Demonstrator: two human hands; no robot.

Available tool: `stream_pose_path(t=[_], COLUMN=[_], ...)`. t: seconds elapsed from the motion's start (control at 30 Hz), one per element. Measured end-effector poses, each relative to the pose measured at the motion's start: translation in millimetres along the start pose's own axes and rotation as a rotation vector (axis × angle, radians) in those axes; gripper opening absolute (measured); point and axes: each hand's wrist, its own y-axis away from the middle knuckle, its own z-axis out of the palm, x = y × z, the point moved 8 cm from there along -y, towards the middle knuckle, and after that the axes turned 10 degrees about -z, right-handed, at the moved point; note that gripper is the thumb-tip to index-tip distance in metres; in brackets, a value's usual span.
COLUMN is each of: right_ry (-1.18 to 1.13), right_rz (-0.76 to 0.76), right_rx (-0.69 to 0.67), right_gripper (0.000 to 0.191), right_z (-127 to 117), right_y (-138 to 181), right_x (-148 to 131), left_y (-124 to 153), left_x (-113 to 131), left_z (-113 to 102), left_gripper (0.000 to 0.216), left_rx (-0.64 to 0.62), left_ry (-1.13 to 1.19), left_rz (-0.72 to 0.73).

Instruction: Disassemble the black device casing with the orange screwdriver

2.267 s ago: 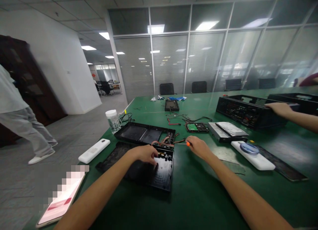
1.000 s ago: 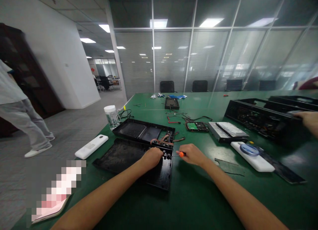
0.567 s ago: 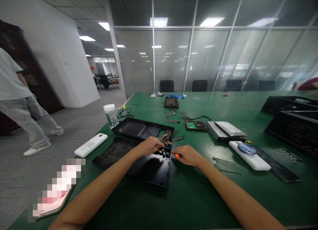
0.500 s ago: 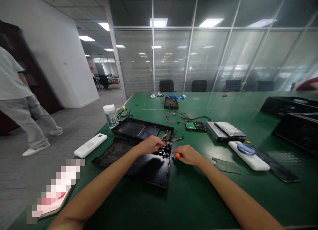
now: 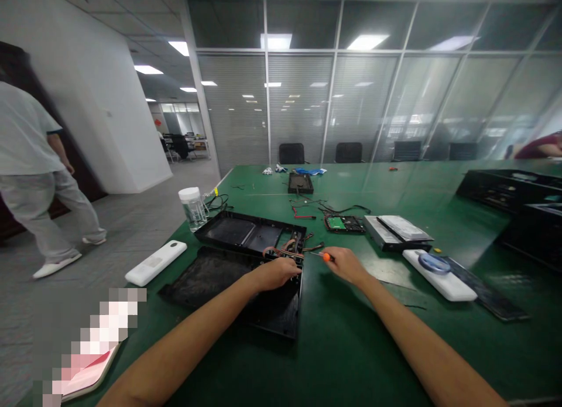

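In my right hand [image 5: 346, 265] is a screwdriver [image 5: 325, 256] with an orange handle; its thin shaft points left, over the green table just right of the black casing. My left hand [image 5: 280, 273] is closed at the right edge of the lower black casing half [image 5: 267, 313]. Whatever its fingers grip there is too small to make out. Behind it, the other casing half [image 5: 237, 228] lies open, and brown ribbon cables [image 5: 285, 250] curl out at its right end.
A clear jar [image 5: 193, 211] and a white device [image 5: 156, 263] stand left. Right of my hands lie a green circuit board [image 5: 338, 222], a metal drive box [image 5: 397, 234] and another white device [image 5: 439, 275]. A person [image 5: 33, 161] is on the floor at left.
My right hand has drawn the screwdriver up and right, away from the casing. My left hand has shifted slightly down and right along the casing edge.
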Motion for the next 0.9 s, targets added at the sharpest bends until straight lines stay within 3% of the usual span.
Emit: stream_pose_path(t=[0.17, 0.33, 0.43, 0.53, 0.7, 0.8, 0.9], right_ry=[-0.011, -0.019, -0.195, -0.377, -0.534, -0.783, -0.917], right_rz=[0.042, 0.308, 0.433, 0.460, 0.415, 0.409, 0.446], right_rx=[0.054, 0.237, 0.349, 0.372, 0.325, 0.304, 0.404], right_gripper=[0.019, 0.019, 0.020, 0.020, 0.021, 0.026, 0.032], right_z=[-3, -6, -2, 3, -3, -9, -23], right_y=[1, 10, 16, 16, 6, 1, 4], right_x=[6, 38, 58, 67, 56, 43, 37], left_y=[-1, -3, -3, -3, -3, -2, -1], left_x=[-3, 5, 4, 2, -1, 0, 2], left_z=[0, 4, 6, 6, 4, 4, 4], left_gripper=[0.021, 0.020, 0.020, 0.021, 0.024, 0.021, 0.018], left_rx=[0.047, 0.092, 0.101, 0.101, 0.090, 0.059, 0.035], left_ry=[0.008, -0.132, -0.190, -0.196, -0.165, -0.138, -0.121], left_rz=[-0.050, -0.107, -0.138, -0.156, -0.155, -0.109, -0.040])
